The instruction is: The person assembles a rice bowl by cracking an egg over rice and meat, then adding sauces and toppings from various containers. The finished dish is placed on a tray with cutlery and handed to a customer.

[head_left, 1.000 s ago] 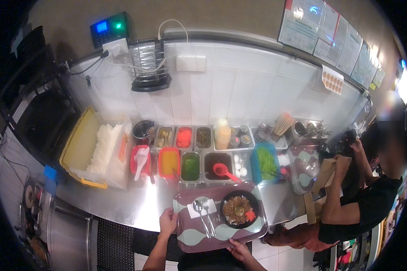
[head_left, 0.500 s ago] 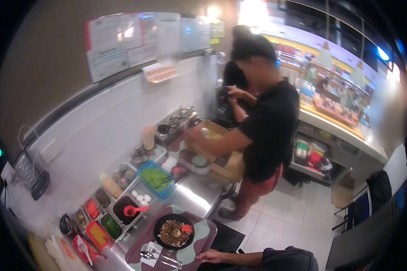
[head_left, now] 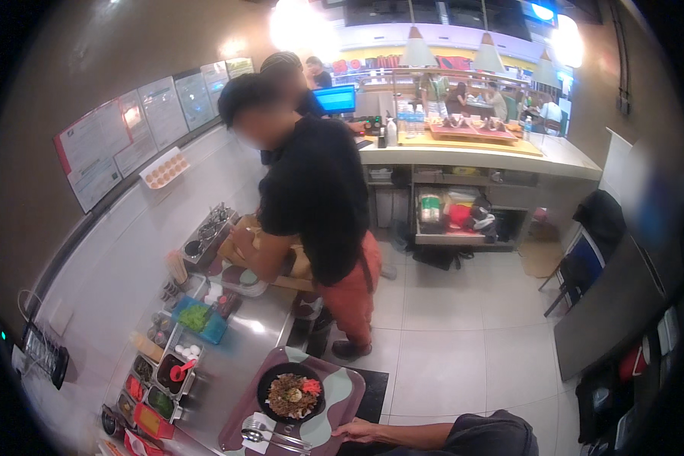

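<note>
My right hand [head_left: 356, 431] is closed on the right edge of a purple and mint-green serving tray [head_left: 342, 380]. On the tray stands a black bowl [head_left: 261, 395] filled with browned meat, a pale yellowish topping and a heap of red shreds. In front of the bowl, a spoon and another long metal utensil [head_left: 277, 437] lie partly on a white napkin [head_left: 255, 422]. The tray is close to me, near the front edge of the steel counter [head_left: 239, 319]. My left hand does not show.
At the left are topping containers [head_left: 176, 372] and a blue bin of chopped greens [head_left: 197, 319]. A co-worker [head_left: 319, 182] in black stands ahead, handling a cardboard box [head_left: 300, 262]. Tiled floor [head_left: 441, 304] extends to a serving counter [head_left: 479, 157]. A chair [head_left: 581, 251] stands at right.
My view has swung right, bringing more of the floor and serving counter into sight. My right hand keeps its hold on the tray. The co-worker leans further over the box.
</note>
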### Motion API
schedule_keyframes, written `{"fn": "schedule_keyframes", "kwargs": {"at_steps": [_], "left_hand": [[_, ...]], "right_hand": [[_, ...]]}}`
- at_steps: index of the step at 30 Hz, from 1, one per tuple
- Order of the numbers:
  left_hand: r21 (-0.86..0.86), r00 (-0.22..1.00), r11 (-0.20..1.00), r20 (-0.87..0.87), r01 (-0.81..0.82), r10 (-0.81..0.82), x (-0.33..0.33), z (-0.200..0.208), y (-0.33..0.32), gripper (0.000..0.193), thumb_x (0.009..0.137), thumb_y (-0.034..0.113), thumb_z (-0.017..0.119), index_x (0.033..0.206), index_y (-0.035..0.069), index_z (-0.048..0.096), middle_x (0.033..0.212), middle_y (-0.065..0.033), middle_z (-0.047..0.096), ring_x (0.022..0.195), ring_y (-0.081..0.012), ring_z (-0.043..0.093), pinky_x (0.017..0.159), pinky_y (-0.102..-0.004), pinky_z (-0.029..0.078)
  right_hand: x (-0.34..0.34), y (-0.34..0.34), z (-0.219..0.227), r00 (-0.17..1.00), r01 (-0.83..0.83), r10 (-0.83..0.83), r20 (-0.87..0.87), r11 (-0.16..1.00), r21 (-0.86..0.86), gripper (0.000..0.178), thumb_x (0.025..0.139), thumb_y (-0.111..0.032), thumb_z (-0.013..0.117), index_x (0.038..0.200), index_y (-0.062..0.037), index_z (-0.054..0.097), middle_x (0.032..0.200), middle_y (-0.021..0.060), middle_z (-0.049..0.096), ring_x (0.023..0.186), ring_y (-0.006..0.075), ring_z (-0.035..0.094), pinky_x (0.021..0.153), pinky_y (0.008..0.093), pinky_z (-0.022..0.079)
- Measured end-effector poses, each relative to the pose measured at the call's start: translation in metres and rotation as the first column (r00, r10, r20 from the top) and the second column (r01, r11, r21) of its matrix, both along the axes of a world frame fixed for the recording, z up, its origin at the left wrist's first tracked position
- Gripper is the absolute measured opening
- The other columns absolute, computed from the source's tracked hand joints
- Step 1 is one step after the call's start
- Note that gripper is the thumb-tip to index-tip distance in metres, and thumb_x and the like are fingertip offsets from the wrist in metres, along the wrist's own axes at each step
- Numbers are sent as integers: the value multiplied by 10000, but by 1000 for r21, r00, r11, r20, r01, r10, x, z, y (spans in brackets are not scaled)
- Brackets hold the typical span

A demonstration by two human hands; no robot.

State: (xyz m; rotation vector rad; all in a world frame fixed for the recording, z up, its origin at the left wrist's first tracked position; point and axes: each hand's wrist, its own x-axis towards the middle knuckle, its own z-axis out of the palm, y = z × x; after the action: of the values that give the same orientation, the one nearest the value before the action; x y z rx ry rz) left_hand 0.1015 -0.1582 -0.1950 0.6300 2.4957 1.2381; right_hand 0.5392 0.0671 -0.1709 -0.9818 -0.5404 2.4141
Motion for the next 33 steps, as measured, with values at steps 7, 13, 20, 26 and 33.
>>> {"fn": "schedule_keyframes", "kwargs": {"at_steps": [7,13,20,26,33], "left_hand": [[-679,914,733,-275,34,-298,126,104,39,411,1011,248,636,1354,38,552,1073,-200,728,958,-294,710,791,-358,598],[-296,914,879,-42,373,-403,143,93,57,350,990,239,648,1271,43,572,1004,-178,709,889,-278,685,743,-360,577],[-194,777,754,197,628,-597,213,78,116,282,966,229,661,1173,49,595,924,-152,687,809,-260,656,688,-362,553],[-207,666,640,357,740,-655,263,68,154,227,946,220,672,1089,54,614,855,-130,667,740,-244,631,640,-363,532],[-232,565,535,540,813,-624,319,42,202,172,922,210,685,992,60,637,775,-104,645,659,-226,602,584,-365,508]], "right_hand": [[120,-56,-26,949,315,-315,32,949,13,296,899,33,701,1185,-16,642,1146,92,698,1015,222,700,891,347,593],[171,-101,-4,876,482,-481,-19,876,6,223,896,32,703,1110,-12,662,1071,93,707,958,228,701,847,362,586],[241,-128,4,704,710,-707,-65,703,32,237,900,62,667,1133,20,649,1113,157,706,1019,275,713,931,418,609],[300,-134,20,532,846,-841,-96,531,41,189,884,74,667,1070,51,643,1019,160,710,925,279,724,869,401,619],[383,-126,40,378,924,-924,-59,373,81,289,853,90,670,1131,39,612,1049,150,697,965,289,708,912,445,596]]}}
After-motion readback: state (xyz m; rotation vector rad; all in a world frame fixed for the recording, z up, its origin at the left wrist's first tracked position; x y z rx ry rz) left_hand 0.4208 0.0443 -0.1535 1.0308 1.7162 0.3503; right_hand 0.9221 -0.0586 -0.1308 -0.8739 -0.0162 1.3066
